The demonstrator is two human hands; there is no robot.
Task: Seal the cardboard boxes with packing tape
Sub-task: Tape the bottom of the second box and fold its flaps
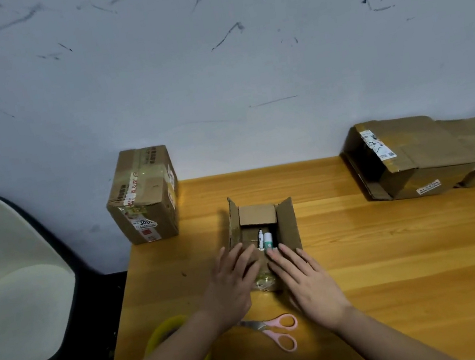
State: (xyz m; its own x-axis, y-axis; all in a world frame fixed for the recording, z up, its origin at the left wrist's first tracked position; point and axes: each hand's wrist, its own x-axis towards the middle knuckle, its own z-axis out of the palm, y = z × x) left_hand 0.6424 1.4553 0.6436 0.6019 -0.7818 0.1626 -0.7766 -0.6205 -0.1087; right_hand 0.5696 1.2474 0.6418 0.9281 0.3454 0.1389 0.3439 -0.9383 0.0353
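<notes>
At table centre: small open cardboard box (264,231), long axis running near-to-far, mouth up, side flaps raised, far flap folded in. Contents: a pen and a green-and-white tube. Left hand (231,286) and right hand (305,281), fingers straight, press the near flap flat, grasping nothing. Recommended: fold side flaps to meet squarely before taping. Near left: yellow tape roll (167,331), part hidden by the forearm. Pink scissors (277,330) just beside.

Small open box (264,231) mid-table, taped box (142,195) left, yellow tape roll (167,331) near
</notes>
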